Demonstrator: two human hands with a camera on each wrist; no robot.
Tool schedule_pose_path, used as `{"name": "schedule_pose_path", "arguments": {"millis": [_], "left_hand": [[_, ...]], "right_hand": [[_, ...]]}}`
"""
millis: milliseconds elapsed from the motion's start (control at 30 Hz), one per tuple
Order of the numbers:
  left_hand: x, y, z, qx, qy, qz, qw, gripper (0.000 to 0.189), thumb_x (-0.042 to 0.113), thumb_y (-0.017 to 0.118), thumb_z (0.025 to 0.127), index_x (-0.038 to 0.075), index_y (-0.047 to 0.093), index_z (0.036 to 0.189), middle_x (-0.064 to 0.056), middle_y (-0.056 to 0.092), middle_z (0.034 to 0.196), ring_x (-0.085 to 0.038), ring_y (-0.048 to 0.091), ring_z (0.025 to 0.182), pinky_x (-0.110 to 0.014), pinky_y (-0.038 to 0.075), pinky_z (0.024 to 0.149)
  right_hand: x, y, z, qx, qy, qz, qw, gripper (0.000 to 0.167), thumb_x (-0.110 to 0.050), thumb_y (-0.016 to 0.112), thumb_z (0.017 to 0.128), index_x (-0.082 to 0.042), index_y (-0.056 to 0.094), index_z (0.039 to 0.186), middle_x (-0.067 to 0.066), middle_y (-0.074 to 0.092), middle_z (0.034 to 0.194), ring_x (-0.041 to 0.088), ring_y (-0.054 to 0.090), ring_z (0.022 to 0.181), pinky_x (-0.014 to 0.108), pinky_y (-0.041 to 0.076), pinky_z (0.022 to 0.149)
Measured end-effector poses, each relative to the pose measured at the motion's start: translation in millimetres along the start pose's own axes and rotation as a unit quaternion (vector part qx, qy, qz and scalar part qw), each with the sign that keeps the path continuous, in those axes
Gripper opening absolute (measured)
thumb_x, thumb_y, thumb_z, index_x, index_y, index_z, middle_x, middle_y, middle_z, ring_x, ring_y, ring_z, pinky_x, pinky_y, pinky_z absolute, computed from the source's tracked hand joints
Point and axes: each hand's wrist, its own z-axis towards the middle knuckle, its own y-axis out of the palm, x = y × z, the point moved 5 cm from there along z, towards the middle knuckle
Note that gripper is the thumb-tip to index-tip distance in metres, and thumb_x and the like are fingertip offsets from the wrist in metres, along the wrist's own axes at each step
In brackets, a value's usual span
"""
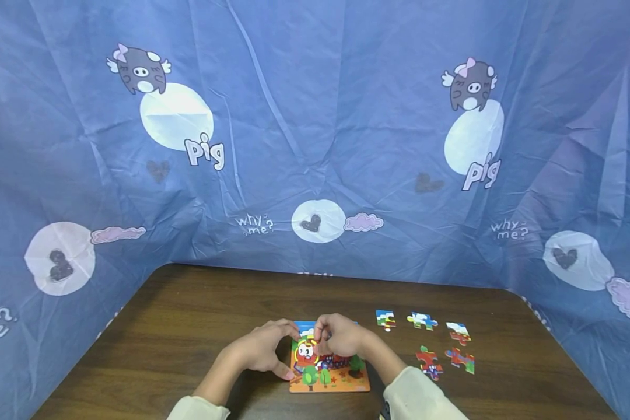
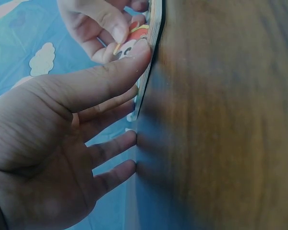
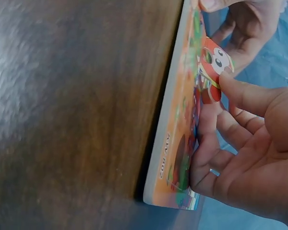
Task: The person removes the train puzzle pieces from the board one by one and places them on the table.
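Observation:
A small jigsaw puzzle board (image 1: 341,385) with an orange lower border lies on the table, showing trees and a red cartoon train. My right hand (image 1: 343,335) pinches a red puzzle piece (image 3: 212,91) with cartoon eyes between thumb and fingers. That piece stands tilted up from the board in the right wrist view. My left hand (image 1: 265,348) is spread at the board's left side. Its thumb (image 2: 134,55) touches the board near the lower left, while the fingers reach toward the upper left. Part of the picture is hidden under the right hand.
Several loose puzzle pieces lie right of the board, among them a blue-and-white piece (image 1: 422,321) and a red-and-green one (image 1: 461,359). The brown wooden table (image 1: 215,297) ends at a blue patterned cloth (image 1: 273,175) hanging behind and at the sides.

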Motion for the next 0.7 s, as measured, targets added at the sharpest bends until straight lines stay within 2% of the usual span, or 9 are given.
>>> {"name": "schedule_pose_path", "arguments": {"millis": [367,500,700], "left_hand": [[1.0,-0.7,-0.5,0.003,0.004,0.008,1.0000,0.063,0.027,0.095,0.069,0.007,0.068,0.121,-0.010,0.058,0.140,-0.039,0.050,0.134,-0.064,0.040,0.108],[1.0,-0.5,-0.5,0.003,0.006,0.009,0.9999,0.063,0.028,0.095,0.068,0.007,0.068,0.121,-0.009,0.059,0.140,-0.038,0.050,0.133,-0.062,0.040,0.109],[-0.4,0.7,-0.3,0.000,-0.004,0.008,1.0000,0.064,0.030,0.095,0.069,0.008,0.068,0.123,-0.008,0.058,0.141,-0.038,0.049,0.135,-0.063,0.039,0.110]], "right_hand": [[5.5,-8.5,-3.1,-0.013,0.011,0.083,0.9964,0.013,0.006,0.071,0.087,-0.001,0.061,0.093,0.004,0.058,0.075,0.017,0.053,0.066,0.026,0.042,0.056],[6.7,-16.8,-7.2,-0.002,0.009,0.090,0.9959,0.011,-0.005,0.072,0.093,-0.003,0.061,0.095,0.004,0.059,0.080,0.019,0.058,0.072,0.029,0.046,0.058],[9.6,-30.3,-13.0,0.019,-0.007,0.106,0.9941,0.011,-0.006,0.072,0.094,-0.004,0.061,0.096,0.006,0.063,0.084,0.020,0.060,0.074,0.031,0.049,0.060]]}}
